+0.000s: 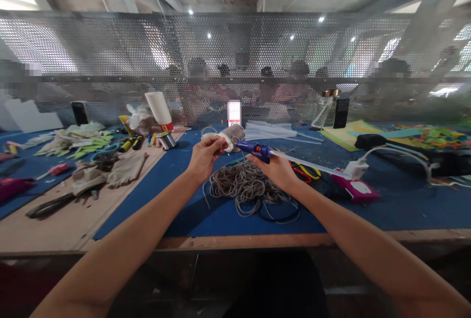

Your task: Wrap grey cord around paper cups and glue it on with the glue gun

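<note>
while the left hand (205, 158) pinches the cord-wrapped cup (235, 134) just beyond the cord pile (235, 185), the right hand (279, 170) curls its fingers round the glue gun (256, 149); steadying the cup and keeping the nozzle (240, 144) clear of skin should help.
</note>
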{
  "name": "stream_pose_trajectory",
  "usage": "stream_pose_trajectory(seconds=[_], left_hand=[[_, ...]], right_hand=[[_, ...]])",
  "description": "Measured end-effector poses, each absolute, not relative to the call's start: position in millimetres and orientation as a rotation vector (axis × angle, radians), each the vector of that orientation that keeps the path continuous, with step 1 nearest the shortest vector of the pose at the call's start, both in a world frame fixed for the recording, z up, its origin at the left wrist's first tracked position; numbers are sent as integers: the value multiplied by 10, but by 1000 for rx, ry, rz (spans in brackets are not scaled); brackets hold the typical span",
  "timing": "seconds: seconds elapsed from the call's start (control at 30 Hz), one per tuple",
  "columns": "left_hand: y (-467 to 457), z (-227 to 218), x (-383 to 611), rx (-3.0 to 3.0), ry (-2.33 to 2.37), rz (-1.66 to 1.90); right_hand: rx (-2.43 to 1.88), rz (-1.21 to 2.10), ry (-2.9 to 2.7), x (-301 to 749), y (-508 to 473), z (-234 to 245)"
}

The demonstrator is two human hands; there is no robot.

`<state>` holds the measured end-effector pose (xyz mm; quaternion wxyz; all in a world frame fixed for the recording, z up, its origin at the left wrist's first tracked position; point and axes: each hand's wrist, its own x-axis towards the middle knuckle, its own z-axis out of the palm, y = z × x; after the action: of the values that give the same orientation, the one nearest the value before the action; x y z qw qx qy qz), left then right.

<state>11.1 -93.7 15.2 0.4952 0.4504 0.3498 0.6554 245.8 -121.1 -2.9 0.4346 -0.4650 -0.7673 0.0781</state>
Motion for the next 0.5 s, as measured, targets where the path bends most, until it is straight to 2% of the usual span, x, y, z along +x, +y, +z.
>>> stream_pose_trajectory(seconds=[0.5], left_hand=[[-911,152,79,983,843,1563]], right_hand=[[-1160,185,-1920,2462,-1201,-33]])
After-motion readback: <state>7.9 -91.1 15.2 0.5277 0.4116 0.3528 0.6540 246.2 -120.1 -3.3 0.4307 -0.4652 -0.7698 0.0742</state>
